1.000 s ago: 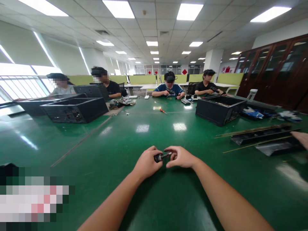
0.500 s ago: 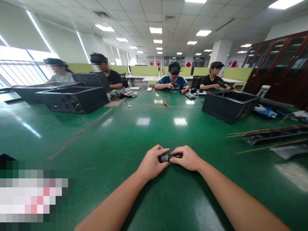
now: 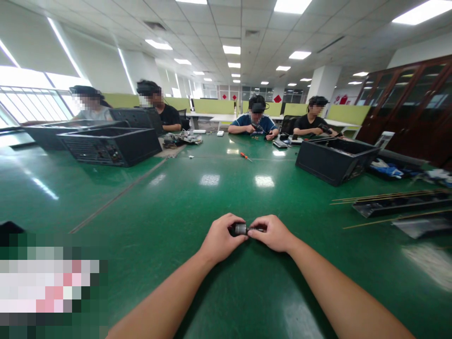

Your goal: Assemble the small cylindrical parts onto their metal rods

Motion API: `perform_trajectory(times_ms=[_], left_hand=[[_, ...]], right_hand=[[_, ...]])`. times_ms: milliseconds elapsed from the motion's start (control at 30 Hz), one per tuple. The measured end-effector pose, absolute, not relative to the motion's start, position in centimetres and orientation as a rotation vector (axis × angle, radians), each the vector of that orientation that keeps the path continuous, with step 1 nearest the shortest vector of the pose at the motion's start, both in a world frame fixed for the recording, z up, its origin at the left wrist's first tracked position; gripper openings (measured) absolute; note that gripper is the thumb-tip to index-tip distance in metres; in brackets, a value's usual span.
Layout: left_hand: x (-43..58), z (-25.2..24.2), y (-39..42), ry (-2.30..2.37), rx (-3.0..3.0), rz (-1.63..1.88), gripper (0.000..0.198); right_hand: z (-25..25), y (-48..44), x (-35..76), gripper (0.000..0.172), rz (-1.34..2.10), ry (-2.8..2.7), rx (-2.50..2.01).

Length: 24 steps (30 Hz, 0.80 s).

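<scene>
Between my two hands, just above or on the green tabletop, is a small metal cylinder (image 3: 241, 229) with a dark end and a thin shaft (image 3: 260, 230). My left hand (image 3: 221, 238) is closed around the cylinder's dark left end, thumb below and fingers above. From the other side, my right hand (image 3: 273, 233) pinches the thin shaft, its fingertips close against the cylinder. The fingers hide much of both ends, so the exact kind of part cannot be made out.
An orange screwdriver (image 3: 244, 156) lies farther back on the green table (image 3: 169, 202). Dark computer cases stand left (image 3: 113, 147) and right (image 3: 335, 157). Thin rods (image 3: 384, 197) and dark trays lie at right. Several people sit across, one holding a power drill (image 3: 258, 127).
My right fingertips have moved slightly left along the shaft, closer to the cylinder. Both hands keep their hold, and the view has tilted up a little.
</scene>
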<state>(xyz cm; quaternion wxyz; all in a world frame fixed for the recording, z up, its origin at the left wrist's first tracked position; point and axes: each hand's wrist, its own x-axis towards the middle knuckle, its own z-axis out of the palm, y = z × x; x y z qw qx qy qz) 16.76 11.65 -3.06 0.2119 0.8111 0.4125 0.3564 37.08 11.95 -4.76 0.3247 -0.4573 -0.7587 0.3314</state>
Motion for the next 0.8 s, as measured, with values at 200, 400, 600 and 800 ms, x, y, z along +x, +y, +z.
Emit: perform_trajectory(times_ms=[200, 400, 600, 800], left_hand=[[16.70, -3.06, 11.69, 1.148, 2.262, 0.992, 0.026], [16.77, -3.07, 11.69, 1.158, 2.260, 0.998, 0.026], [16.79, -2.97, 11.59, 1.161, 2.252, 0.996, 0.026], [16.80, -3.21, 11.72, 1.154, 2.242, 1.008, 0.027]], right_hand=[[-4.63, 11.95, 37.07, 0.022, 0.882, -1.992, -1.208], [-4.47, 11.89, 37.17, 0.022, 0.887, -1.990, -1.202], [-4.51, 11.87, 37.28, 0.022, 0.877, -1.982, -1.186], [-4.46, 11.80, 37.23, 0.018, 0.880, -1.975, -1.192]])
